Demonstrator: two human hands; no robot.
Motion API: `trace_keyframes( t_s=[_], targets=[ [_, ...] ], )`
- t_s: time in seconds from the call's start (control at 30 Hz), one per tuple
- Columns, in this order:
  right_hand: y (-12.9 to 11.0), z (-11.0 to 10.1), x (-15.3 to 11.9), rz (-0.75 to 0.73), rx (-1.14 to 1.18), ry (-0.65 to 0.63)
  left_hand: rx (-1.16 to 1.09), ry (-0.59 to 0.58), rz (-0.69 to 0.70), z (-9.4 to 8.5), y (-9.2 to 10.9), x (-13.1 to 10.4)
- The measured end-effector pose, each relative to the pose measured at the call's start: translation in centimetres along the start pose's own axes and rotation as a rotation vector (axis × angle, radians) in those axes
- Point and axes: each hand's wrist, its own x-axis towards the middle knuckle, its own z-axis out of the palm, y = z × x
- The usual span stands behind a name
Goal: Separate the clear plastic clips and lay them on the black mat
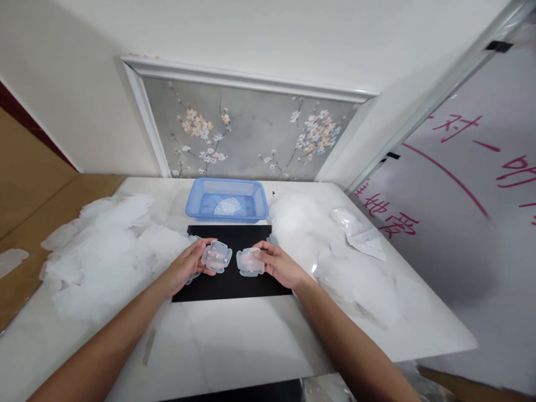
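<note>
Over a black mat, my left hand grips a translucent plastic piece with tabbed edges, its fingers behind it. My right hand pinches a second, similar clear plastic piece, thumb on the front face. The two pieces are held up side by side with a narrow gap between them. Small dots show on both, too small to make out. Beyond the mat stands a blue plastic basket with a few clear pieces lying in it.
A large heap of translucent pieces lies left of the mat, another pile to the right. A clear plastic bag rests on the white table at the right. A whiteboard with red writing stands along the right side.
</note>
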Motion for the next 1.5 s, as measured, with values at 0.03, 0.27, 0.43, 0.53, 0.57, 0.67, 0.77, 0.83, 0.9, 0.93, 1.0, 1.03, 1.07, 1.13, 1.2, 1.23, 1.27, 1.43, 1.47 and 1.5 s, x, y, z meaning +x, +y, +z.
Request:
trace_keyframes(
  t_s=[0.03, 0.27, 0.43, 0.53, 0.57, 0.67, 0.77, 0.83, 0.9, 0.93, 1.0, 1.03, 1.07, 1.13, 1.2, 1.23, 1.27, 1.43, 1.47, 1.5],
  targets=[
    [-0.1, 0.1, -0.1, -0.055, -0.062, 0.052, -0.002, -0.001, -0.002, 0.0, 0.0, 0.0],
    [-3.1, -3.8, -1.0, -0.707, -0.793, 0.635, -0.010, -0.006, -0.007, 0.2, 0.2, -0.2],
    [-3.1, -3.7, -0.4, -0.607, -0.978, 0.460, -0.005, -0.010, -0.004, 0.2, 0.0, -0.1],
    [-1.2, 0.2, 0.1, -0.519, -0.759, 0.264, 0.040, -0.048, 0.025, 0.4, -0.1, -0.4],
    [-0.5, 1.5, 0.2, -0.455, -0.664, 0.157, 0.072, -0.082, 0.043, 0.5, 0.0, -0.5],
    [1.3, 4.4, 0.9, -0.361, -0.498, -0.057, 0.247, -0.188, 0.131, 0.4, 0.8, -1.3],
    [1.6, 5.2, 1.9, -0.346, -0.602, -0.015, 0.516, -0.127, 0.267, -0.8, 1.6, -1.8],
    [1.2, 5.6, 2.8, -0.322, -0.759, 0.020, 0.728, -0.064, 0.337, -2.2, 1.9, -1.8],
    [0.9, 6.5, 3.8, -0.332, -0.916, 0.028, 0.929, -0.079, 0.362, -3.7, 1.7, -1.5],
    [0.9, 7.1, 4.3, -0.349, -0.987, 0.026, 1.006, -0.101, 0.369, -4.3, 1.6, -1.3],
    [1.1, 8.6, 5.2, -0.343, -1.111, 0.019, 1.106, -0.131, 0.392, -5.1, 1.3, -1.0],
    [1.2, 9.3, 5.6, -0.311, -1.160, 0.011, 1.139, -0.133, 0.416, -5.3, 1.3, -0.9],
    [1.2, 9.9, 5.9, -0.269, -1.196, 0.001, 1.162, -0.127, 0.449, -5.4, 1.3, -0.8],
    [0.9, 10.6, 6.3, -0.190, -1.221, -0.006, 1.186, -0.107, 0.514, -5.3, 1.7, -0.9],
    [0.3, 10.4, 6.3, -0.139, -1.200, -0.010, 1.190, -0.078, 0.555, -5.0, 2.0, -1.0],
    [-0.1, 10.0, 6.1, -0.126, -1.189, -0.008, 1.189, -0.058, 0.563, -4.7, 2.1, -1.0],
    [-0.5, 9.3, 5.9, -0.113, -1.182, -0.004, 1.179, -0.034, 0.572, -4.4, 2.2, -1.1],
    [-1.8, 3.8, 3.4, -0.063, -1.114, 0.042, 1.032, -0.053, 0.695, -1.8, 0.6, -1.3],
    [-1.9, 2.6, 2.8, -0.069, -1.065, 0.052, 1.032, -0.107, 0.714, -1.3, 0.2, -1.3],
    [-1.9, 1.5, 2.3, -0.086, -1.000, 0.056, 1.049, -0.154, 0.723, -0.9, -0.3, -1.2]
  ],
)
